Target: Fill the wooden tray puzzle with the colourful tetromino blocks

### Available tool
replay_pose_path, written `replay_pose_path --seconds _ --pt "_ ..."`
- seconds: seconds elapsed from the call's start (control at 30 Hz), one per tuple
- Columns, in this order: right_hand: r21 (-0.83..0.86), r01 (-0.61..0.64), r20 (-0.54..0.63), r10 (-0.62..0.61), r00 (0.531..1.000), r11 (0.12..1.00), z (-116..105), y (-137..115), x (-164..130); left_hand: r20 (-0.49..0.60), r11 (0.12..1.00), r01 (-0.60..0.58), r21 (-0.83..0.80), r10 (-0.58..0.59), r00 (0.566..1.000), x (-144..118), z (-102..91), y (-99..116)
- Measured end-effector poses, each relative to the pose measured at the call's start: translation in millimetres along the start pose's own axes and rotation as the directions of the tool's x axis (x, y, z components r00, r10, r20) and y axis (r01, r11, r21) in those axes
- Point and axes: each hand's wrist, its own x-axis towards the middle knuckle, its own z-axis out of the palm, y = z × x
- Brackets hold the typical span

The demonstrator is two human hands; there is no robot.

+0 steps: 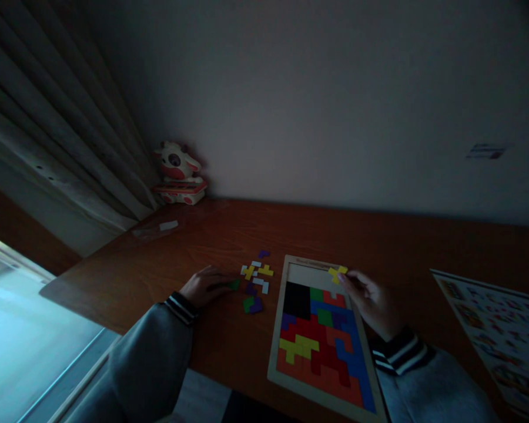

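A wooden puzzle tray [277, 346] lies on the brown desk in front of me, mostly filled with red, blue, yellow, green, purple and black blocks; its top strip is bare. My right hand [372, 302] holds a yellow block [337, 273] at the tray's upper right corner. My left hand [205, 286] rests flat on the desk left of the tray, its fingertips on a green block [234, 284]. Several loose blocks [256, 279] lie between that hand and the tray.
A printed sheet with coloured patterns [498, 329] lies at the desk's right edge. A cow-shaped toy [178, 173] stands in the back left corner by the curtain [48, 135]. A small clear bag [156, 228] lies near it. The desk's front edge is close to me.
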Motion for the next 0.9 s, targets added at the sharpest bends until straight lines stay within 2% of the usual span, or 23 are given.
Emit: replay_pose_path --seconds 0.2,0.37,0.47,0.53,0.6,0.7,0.77,0.9 --pt "-0.033 -0.027 -0.011 0.026 1.0 0.999 1.0 -0.1 -0.1 0.043 0.998 -0.002 -0.067 0.004 0.999 2.8 0.2 -0.9" --pt "-0.023 -0.044 0.01 0.044 0.999 0.999 0.1 3.9 -0.4 0.027 0.995 0.039 -0.091 -0.036 0.999 7.8 -1.1 4.3" --pt "-0.027 -0.065 0.013 0.065 0.998 0.998 -0.9 6.3 -0.9 -0.006 0.994 0.008 -0.112 -0.009 1.0 12.6 -0.3 9.0" --pt "-0.026 -0.068 0.01 0.068 0.998 0.997 -1.1 6.6 -0.9 -0.07 0.991 -0.014 -0.131 0.005 0.998 19.6 2.3 13.9" --pt "-0.022 -0.061 0.004 0.061 0.998 0.998 -0.8 6.0 -0.4 -0.134 0.988 -0.023 -0.15 0.002 0.991 31.6 8.0 21.8" --pt "-0.007 -0.039 0.003 0.039 0.999 0.999 -0.6 4.8 0.3 -0.156 0.987 -0.041 -0.157 0.016 0.988 58.7 23.1 39.3" --pt "-0.022 -0.025 -0.003 0.025 1.0 0.999 -1.1 4.1 0.5 -0.134 0.983 -0.082 -0.166 0.059 0.989 80.6 36.0 52.8" --pt "-0.062 -0.016 -0.019 0.015 1.0 0.998 -3.0 2.8 0.1 -0.015 0.959 -0.175 -0.222 0.176 0.984 121.1 61.5 73.6"
